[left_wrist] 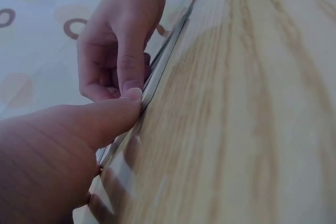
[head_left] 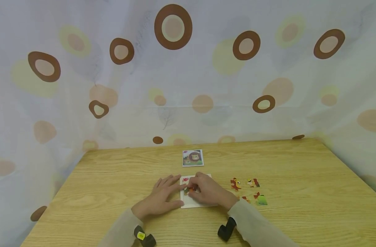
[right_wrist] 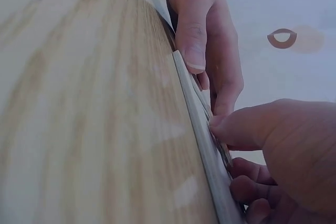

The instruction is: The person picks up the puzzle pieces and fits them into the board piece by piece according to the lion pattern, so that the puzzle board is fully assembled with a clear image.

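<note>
A white puzzle board [head_left: 191, 203] with a little printed colour in its upper left lies flat on the table. My left hand [head_left: 161, 197] rests with extended fingers along the board's left edge, its thumb at the lower left corner. Over the board, my right hand [head_left: 206, 188] has its fingers curled and pinches a small colourful puzzle piece [head_left: 191, 189] against the surface; the fingers hide most of that piece. In the right wrist view the board [right_wrist: 202, 135] is seen edge-on, with the right thumb and fingers close above it.
Behind the board lies a picture card [head_left: 192, 158] showing a lion. Loose puzzle pieces [head_left: 235, 184] lie to the right, one with green [head_left: 262, 200], another partly hidden by the right wrist. A patterned cloth [head_left: 188, 75] hangs behind the wooden table [head_left: 299, 178].
</note>
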`<act>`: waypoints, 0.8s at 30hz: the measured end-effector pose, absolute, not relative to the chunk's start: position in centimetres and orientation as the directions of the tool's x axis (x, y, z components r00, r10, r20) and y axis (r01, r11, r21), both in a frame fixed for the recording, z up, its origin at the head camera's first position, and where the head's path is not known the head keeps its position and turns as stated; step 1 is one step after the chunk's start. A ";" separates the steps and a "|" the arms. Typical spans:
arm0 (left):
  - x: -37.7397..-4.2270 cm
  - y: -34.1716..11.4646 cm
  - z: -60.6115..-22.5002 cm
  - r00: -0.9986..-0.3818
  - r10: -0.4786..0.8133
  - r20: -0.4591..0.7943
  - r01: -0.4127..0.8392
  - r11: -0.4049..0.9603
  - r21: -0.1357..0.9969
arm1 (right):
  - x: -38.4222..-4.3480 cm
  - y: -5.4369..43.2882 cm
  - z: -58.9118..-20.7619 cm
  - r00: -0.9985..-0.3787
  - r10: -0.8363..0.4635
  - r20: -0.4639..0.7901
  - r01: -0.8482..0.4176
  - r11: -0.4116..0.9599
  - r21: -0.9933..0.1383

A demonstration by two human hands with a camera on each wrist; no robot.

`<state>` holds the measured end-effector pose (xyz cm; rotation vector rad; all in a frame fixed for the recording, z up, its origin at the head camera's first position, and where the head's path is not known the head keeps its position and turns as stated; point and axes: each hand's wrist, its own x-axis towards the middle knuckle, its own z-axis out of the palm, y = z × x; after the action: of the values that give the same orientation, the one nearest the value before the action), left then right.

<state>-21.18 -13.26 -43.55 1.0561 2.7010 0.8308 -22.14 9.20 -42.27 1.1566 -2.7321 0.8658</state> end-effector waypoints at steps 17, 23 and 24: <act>-21.1 -13.2 -43.6 -0.746 0.659 0.094 0.598 0.600 0.531 | -22.0 9.4 -42.2 -0.697 -0.677 0.234 -0.692 0.552 -0.465; -21.0 -13.1 -43.5 -0.749 0.656 0.099 0.600 0.606 0.522 | -22.1 9.3 -42.3 -0.682 -0.692 0.237 -0.706 0.538 -0.460; -21.0 -13.1 -43.5 -0.749 0.655 0.100 0.600 0.607 0.521 | -22.1 9.3 -42.4 -0.680 -0.691 0.244 -0.710 0.538 -0.454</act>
<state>-20.96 -13.14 -43.48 1.0673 2.7243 0.8262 -22.07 9.28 -42.36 1.2406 -2.7243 0.8298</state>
